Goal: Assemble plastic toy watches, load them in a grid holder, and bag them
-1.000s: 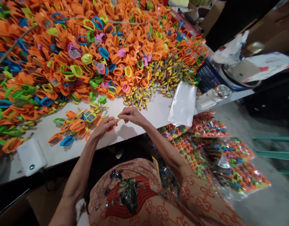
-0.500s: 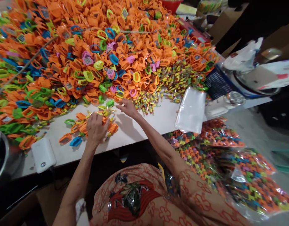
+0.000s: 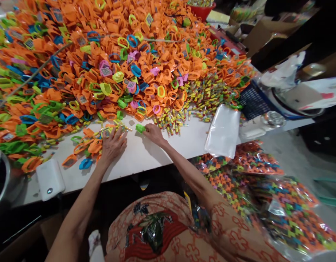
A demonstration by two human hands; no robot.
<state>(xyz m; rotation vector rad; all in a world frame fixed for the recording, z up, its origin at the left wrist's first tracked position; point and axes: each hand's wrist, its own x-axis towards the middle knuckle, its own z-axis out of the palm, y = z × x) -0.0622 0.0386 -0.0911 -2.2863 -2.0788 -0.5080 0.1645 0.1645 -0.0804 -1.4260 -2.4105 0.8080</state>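
My right hand (image 3: 155, 134) pinches a small green plastic toy watch (image 3: 140, 128) just above the white tabletop (image 3: 135, 154). My left hand (image 3: 113, 146) lies palm down with its fingers spread, touching the right side of a small heap of orange toy watches (image 3: 94, 146) and thin yellow candy-like sticks (image 3: 110, 128). A blue toy watch (image 3: 85, 163) rests at the near edge of that heap. Beyond both hands rises a large pile of mostly orange toy watches (image 3: 146, 69), with yellow, green, blue and pink ones mixed in.
More yellow sticks (image 3: 172, 122) spill out to the right of my hands. Clear plastic bags (image 3: 222, 131) lie on the table's right side, near a blue basket (image 3: 251, 100). A white power bank (image 3: 50, 179) sits at left. Filled bags (image 3: 290, 211) are stacked low on the right.
My right hand has taken hold of the green toy watch and drawn it slightly right and nearer. My left hand has slid right, its fingers spreading; the small heap has shifted left.
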